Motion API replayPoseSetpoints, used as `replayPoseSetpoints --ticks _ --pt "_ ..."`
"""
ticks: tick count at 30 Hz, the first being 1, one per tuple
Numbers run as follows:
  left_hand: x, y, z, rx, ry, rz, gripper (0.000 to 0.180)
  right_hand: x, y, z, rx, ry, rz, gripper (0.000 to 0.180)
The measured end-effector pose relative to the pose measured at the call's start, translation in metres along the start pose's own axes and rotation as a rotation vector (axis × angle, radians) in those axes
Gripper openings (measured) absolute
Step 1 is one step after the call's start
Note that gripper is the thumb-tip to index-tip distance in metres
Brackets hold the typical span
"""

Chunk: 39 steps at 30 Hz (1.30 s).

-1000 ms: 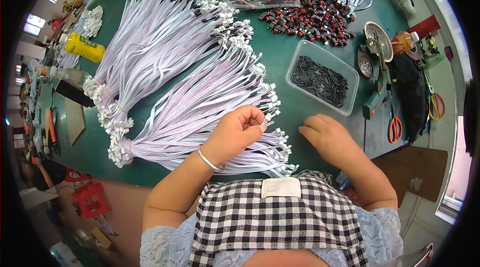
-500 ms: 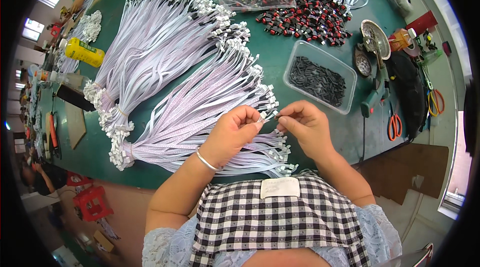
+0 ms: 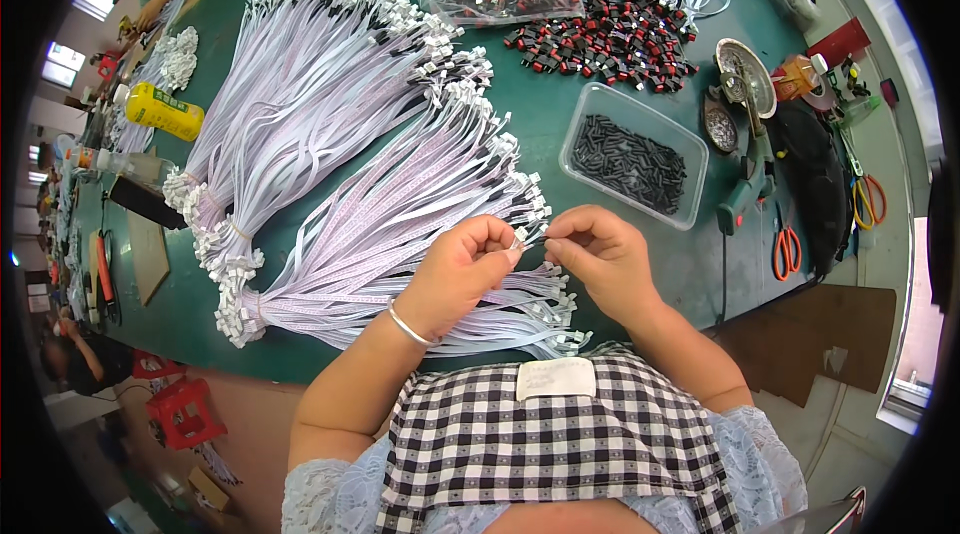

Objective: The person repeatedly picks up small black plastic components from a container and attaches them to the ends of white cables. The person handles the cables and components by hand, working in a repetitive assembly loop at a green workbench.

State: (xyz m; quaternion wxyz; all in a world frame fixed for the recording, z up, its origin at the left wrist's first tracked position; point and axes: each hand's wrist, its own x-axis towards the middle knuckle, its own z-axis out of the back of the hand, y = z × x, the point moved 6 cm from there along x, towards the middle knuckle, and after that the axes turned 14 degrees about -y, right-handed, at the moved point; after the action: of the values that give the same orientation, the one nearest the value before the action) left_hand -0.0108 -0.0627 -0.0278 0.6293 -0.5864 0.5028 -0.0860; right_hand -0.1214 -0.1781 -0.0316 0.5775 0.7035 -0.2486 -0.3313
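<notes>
Can make out no whole word or number anywhere. Can see greenish print on the yellow plastic bottle at the left, but too small and blurred to read. On the white patch at the top edge of the black-and-white checked apron, can find faint rows of marks, perhaps writing, too pale to spell out. Along the white flat ribbon cables in the nearer bundle, can trace fine pinkish marks repeating down the strips; cannot tell whether letters, figures or mere pattern at such small size.
</notes>
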Motion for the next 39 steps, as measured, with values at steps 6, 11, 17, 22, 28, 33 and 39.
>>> replayPoseSetpoints --ticks 6,11,17,22,28,33,39 --pt "0.000 0.000 0.000 -0.003 0.007 -0.004 0.008 0.000 0.003 -0.001 -0.052 0.006 0.062 0.010" --pt "0.000 0.000 0.001 -0.013 -0.009 -0.008 0.007 0.000 0.002 0.000 -0.031 -0.005 0.032 0.010" --pt "0.000 0.002 0.002 -0.004 -0.005 -0.021 0.007 -0.001 0.003 -0.001 -0.042 0.018 0.084 0.009" --pt "-0.001 0.000 0.001 0.000 0.011 -0.029 0.007 -0.001 0.003 -0.003 -0.068 0.038 0.119 0.010" --pt "0.000 0.002 0.002 -0.007 0.013 -0.032 0.007 -0.004 0.004 -0.005 -0.075 0.036 0.128 0.010" --pt "0.000 0.002 0.003 0.032 0.023 -0.064 0.012 -0.003 0.009 -0.008 -0.165 0.070 0.174 0.009" --pt "-0.011 -0.017 0.007 0.420 0.116 -0.297 0.028 -0.003 -0.004 -0.006 -0.064 0.107 -0.078 0.009"
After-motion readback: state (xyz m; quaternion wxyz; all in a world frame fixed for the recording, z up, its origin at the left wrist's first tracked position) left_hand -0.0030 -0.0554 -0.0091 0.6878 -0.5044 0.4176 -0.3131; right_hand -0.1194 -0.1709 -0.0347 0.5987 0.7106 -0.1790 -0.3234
